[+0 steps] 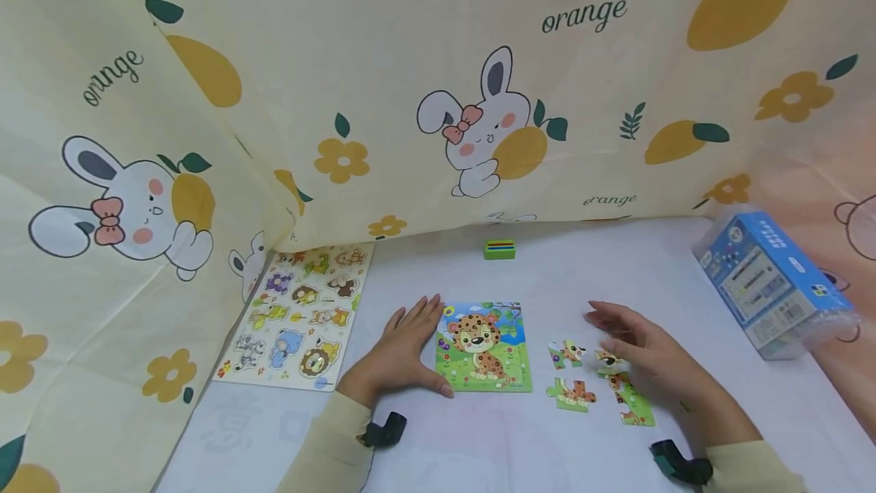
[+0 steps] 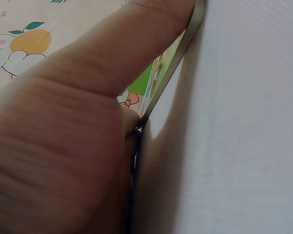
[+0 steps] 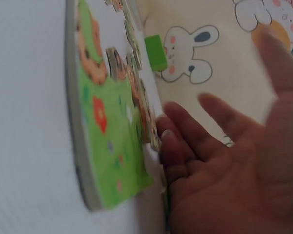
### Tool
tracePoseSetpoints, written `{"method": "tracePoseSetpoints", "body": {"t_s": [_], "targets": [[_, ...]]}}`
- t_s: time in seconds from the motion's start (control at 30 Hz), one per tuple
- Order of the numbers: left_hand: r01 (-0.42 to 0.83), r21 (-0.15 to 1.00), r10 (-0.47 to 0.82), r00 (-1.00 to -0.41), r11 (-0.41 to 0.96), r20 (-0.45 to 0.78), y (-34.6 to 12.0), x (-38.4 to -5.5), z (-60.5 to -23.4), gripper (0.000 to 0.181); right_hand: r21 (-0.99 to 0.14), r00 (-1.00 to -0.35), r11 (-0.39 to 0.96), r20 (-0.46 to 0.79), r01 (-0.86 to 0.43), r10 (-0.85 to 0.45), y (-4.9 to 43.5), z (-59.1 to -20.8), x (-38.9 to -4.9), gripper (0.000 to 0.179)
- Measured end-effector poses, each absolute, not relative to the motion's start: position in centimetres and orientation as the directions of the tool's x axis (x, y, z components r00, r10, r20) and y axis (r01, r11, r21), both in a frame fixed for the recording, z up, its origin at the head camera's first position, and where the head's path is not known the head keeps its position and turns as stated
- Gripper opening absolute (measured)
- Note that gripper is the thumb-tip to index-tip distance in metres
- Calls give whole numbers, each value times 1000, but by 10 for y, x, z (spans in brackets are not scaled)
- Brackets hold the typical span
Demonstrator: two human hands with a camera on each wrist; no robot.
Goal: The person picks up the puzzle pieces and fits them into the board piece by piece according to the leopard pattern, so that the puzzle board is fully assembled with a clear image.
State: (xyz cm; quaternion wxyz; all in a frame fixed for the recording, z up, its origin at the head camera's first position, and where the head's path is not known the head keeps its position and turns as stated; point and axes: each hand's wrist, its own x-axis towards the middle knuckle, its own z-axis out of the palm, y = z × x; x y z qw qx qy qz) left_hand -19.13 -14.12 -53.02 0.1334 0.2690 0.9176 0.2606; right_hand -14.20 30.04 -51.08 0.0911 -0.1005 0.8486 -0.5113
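Note:
A square leopard picture board (image 1: 482, 348) lies flat on the white table. My left hand (image 1: 400, 360) spreads along its left side, fingers straight, thumb at its lower left corner. In the left wrist view, the thumb (image 2: 112, 53) lies against the board's edge. Several loose jigsaw pieces lie right of the board, among them a leopard-body piece (image 1: 573, 395) and a green grass piece (image 1: 636, 405). Above them is my right hand (image 1: 650, 348), fingers loosely bent, partly covering a leopard-face piece (image 1: 609, 361). In the right wrist view, fingertips (image 3: 168, 139) are right beside the pieces, gripping nothing.
An animal-picture board (image 1: 294, 318) lies at the left. A small green block (image 1: 499, 251) with coloured stripes stands at the back. At the right is a blue box (image 1: 773, 287) in clear wrap. A printed cloth (image 1: 383, 82) hangs behind the table.

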Motion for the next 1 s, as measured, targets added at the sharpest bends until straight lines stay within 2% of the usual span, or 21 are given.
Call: {"method": "tracePoseSetpoints", "body": {"t_s": [0.13, 0.27, 0.37, 0.53, 0.8, 1.0], "targets": [[422, 545, 560, -822, 724, -107, -141, -191, -530, 153, -844, -950, 526, -68, -109, -305, 293, -516, -141, 63], [419, 541, 557, -822, 729, -115, -142, -191, -530, 154, -763, -938, 607, 0, -224, -346, 286, -520, -141, 54], [422, 537, 559, -821, 731, -117, -142, -191, -531, 154, -718, -941, 652, 12, -243, -338, 281, -520, -140, 45], [428, 526, 560, -820, 735, -115, -141, -191, -532, 154, -734, -953, 649, -4, -203, -303, 275, -516, -138, 32], [428, 535, 561, -821, 728, -107, -141, -191, -531, 153, -786, -966, 606, -45, -122, -253, 267, -511, -136, 21], [424, 534, 559, -821, 732, -114, -141, -191, -531, 153, -819, -975, 555, 22, -143, -219, 260, -510, -134, 25]]}}
